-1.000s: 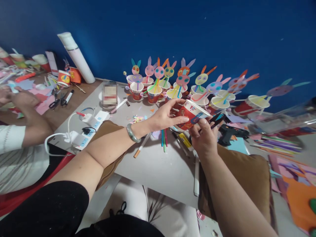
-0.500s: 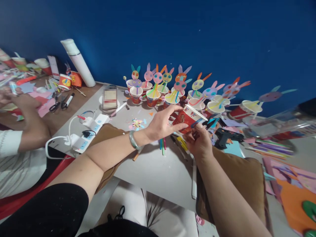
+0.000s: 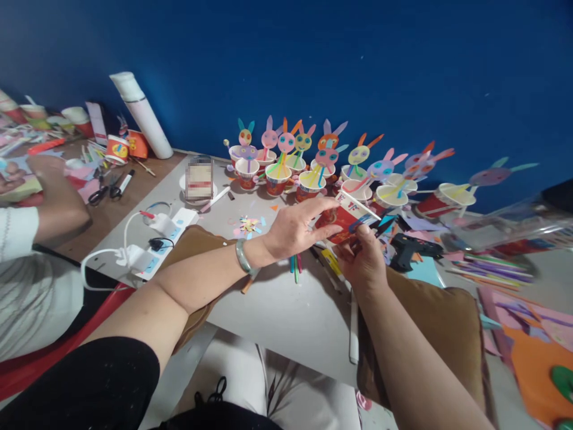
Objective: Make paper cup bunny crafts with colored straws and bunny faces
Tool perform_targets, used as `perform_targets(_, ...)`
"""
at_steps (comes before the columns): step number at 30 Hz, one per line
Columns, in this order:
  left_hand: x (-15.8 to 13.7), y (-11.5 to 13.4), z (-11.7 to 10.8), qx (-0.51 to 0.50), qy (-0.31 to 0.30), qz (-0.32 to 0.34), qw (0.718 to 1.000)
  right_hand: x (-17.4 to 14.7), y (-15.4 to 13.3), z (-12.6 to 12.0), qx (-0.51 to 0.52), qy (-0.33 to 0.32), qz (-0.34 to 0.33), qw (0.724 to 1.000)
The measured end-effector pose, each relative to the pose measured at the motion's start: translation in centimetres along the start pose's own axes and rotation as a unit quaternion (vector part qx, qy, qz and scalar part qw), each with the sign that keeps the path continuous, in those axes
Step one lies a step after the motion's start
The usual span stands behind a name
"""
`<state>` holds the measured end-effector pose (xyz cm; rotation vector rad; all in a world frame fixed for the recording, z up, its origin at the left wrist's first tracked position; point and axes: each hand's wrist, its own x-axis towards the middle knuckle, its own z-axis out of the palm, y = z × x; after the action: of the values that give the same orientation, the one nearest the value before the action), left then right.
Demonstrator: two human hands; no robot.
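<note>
A red-and-white paper cup (image 3: 342,216) is tipped on its side above the table, its rim toward the right. My left hand (image 3: 298,227) is closed round its base end, thumb below and fingers above. My right hand (image 3: 364,260) grips near the rim, its thumb pressed against the cup and its other fingers partly hidden beneath. A dark pointed thing (image 3: 384,227) shows just beyond my right thumb; whether it is held or lies behind, I cannot tell. Behind the cup stand several paper cups (image 3: 277,179) with colourful paper rabbit heads (image 3: 286,142) on straws.
To the right lie a black glue gun (image 3: 414,251), a brown cushion (image 3: 430,322) and coloured straws (image 3: 496,269). On the left are a power strip (image 3: 172,236), scissors (image 3: 105,190) and a white flask (image 3: 145,116). A co-worker's arm (image 3: 62,203) is at far left.
The cup has turned slightly in my hands, so less of its opening shows. Both hands keep nearly the same place. The co-worker's hands at far left have moved lower.
</note>
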<state>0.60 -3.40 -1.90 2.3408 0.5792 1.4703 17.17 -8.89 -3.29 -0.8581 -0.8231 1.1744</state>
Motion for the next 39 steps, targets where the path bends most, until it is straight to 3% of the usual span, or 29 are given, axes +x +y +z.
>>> perform_targets(12, -0.1, -0.6, 0.3, -0.019, -0.02, -0.006, 1.0, -0.3, -0.2, 0.6, -0.017, 0.059, -0.037, 0.997)
perform_targets(16, 0.0, -0.6, 0.4, -0.043, -0.032, -0.018, 0.998, 0.0, 0.2, 0.3, -0.063, 0.074, -0.082, 0.992)
perform_targets(22, 0.1, -0.8, 0.3, -0.074, -0.067, -0.066, 0.993, 0.3, 1.4, -0.8, -0.227, 0.109, -0.201, 0.947)
perform_targets(28, 0.4, -0.6, 0.0, -0.13, -0.049, -0.091, 0.986, -0.3, 1.8, -1.2, -0.297, 0.11, -0.246, 0.916)
perform_targets(31, 0.5, -0.7, 0.4, -0.212, -0.052, -0.137, 0.966, -0.5, 1.8, -1.4, -0.302, 0.107, -0.246, 0.915)
perform_targets(36, 0.5, -1.2, 0.5, -0.358, -0.092, -0.262, 0.891, -0.8, 1.3, -0.9, -0.282, 0.1, -0.243, 0.923)
perform_targets(39, 0.7, -1.3, 0.0, -0.394, -0.102, -0.298, 0.863, -0.9, 0.7, -0.2, -0.267, 0.099, -0.237, 0.929)
